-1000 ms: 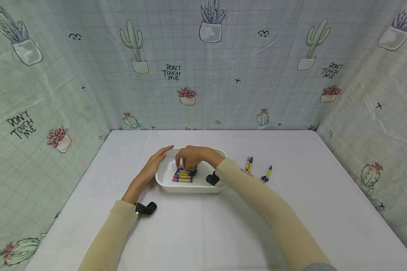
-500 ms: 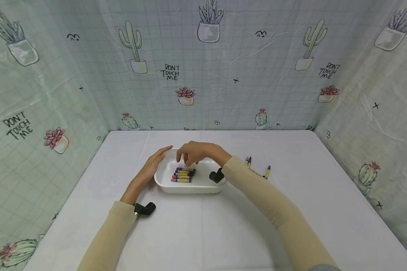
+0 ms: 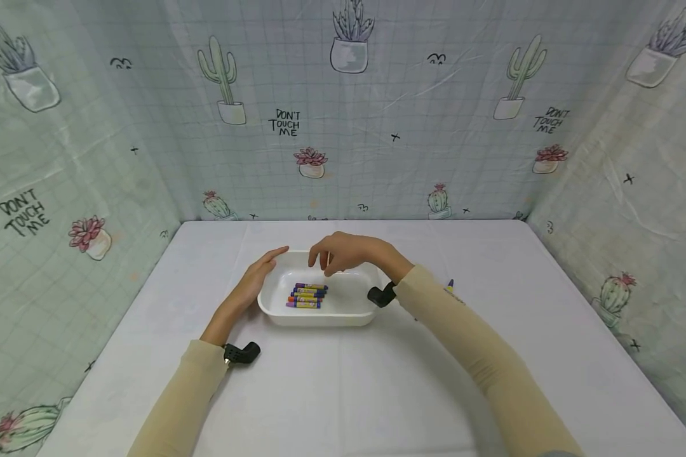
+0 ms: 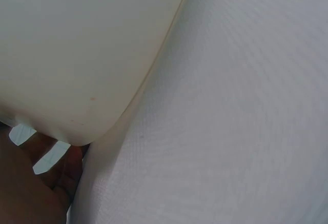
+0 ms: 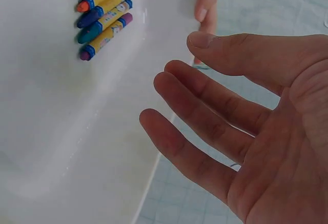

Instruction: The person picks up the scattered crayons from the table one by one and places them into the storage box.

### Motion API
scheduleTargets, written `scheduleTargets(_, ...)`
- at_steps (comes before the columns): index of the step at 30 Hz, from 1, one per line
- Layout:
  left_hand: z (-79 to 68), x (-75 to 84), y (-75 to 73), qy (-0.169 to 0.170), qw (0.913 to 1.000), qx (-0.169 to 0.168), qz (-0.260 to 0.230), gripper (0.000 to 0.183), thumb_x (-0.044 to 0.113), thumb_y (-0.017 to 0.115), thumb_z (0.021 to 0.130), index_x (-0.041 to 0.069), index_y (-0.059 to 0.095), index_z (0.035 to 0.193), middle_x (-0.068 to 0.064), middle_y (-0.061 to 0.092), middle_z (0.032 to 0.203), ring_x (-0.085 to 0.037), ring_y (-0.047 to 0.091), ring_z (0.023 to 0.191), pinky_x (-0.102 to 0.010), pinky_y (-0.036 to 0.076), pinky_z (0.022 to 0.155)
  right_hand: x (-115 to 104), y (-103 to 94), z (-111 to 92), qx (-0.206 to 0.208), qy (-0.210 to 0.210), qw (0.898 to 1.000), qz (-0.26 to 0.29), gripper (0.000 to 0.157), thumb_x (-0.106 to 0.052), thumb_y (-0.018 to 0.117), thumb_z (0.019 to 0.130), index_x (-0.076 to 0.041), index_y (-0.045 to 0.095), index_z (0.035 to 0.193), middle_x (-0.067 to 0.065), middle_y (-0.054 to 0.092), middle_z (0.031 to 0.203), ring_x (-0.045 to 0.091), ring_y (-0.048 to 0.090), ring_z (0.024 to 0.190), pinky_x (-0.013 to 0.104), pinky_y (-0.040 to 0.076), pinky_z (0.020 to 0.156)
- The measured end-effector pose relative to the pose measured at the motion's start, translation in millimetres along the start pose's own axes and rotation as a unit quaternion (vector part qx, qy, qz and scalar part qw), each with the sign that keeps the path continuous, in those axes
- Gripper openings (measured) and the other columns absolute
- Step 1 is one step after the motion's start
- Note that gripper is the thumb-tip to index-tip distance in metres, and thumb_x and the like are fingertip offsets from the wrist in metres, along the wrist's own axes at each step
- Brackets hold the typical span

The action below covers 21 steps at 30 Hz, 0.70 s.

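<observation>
Five-sided grouping aside, several crayons [image 3: 307, 297] lie side by side in the left half of a white tray [image 3: 320, 320]. The right wrist view shows the crayons [image 5: 105, 16] with purple, orange, blue and teal tips. My left hand [image 3: 257, 277] rests along the tray's left end, its fingers stretched out against the rim. In the left wrist view, fingers [image 4: 61, 175] touch the tray's outer wall [image 4: 77, 65]. Above the tray's back rim hovers my right hand [image 3: 345, 251]. Its fingers are loosely bent and apart, holding nothing, as the right wrist view confirms.
One loose crayon [image 3: 450, 285] shows on the white table [image 3: 297, 393] right of the tray, partly behind the right sleeve [image 3: 469, 343]. Cloth walls [image 3: 343, 139] printed with cacti stand behind and at both sides.
My right hand has lifted from the crayons and moved right and back. Its sleeve now covers most of the loose crayons on the table. The left hand stays at the tray.
</observation>
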<state>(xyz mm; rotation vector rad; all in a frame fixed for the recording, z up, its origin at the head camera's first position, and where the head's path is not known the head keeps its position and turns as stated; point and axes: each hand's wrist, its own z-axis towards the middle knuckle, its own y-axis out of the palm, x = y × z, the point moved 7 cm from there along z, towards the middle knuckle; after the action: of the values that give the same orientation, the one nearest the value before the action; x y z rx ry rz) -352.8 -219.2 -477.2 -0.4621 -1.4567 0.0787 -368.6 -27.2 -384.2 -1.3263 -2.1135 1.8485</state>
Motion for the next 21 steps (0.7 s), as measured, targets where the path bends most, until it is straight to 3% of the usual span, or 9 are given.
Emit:
scheduleTargets(13,-1.2,0.3,-0.2,0.005,1.0,-0.001,-0.007,0.049,0.031,0.026,0.114,0.023,0.035,0.162,-0.009,0.026,0.172,-0.038,0.03,0.156,-0.06,0.03,0.124,9.8,-12.3,-37.5,0.028,-0.006,1.0,-0.004,0.035,-0.012,0.071,0.097,-0.016,0.068,0.132,0.014,0.071,0.128,0.022,0.069,0.11,0.035,0.058,0.094)
scheduleTargets(21,-1.5,0.7,0.0,0.003,1.0,0.0,-0.004,0.05,0.029,0.026,0.114,0.022,0.035,0.163,-0.009,0.025,0.172,-0.038,0.027,0.157,-0.06,0.026,0.126,22.3,-21.8,-73.7,0.067,-0.005,0.998,-0.004,0.034,-0.012,0.071,0.096,-0.016,0.069,0.129,0.003,0.074,0.118,0.02,0.07,0.111,0.037,0.059,0.094)
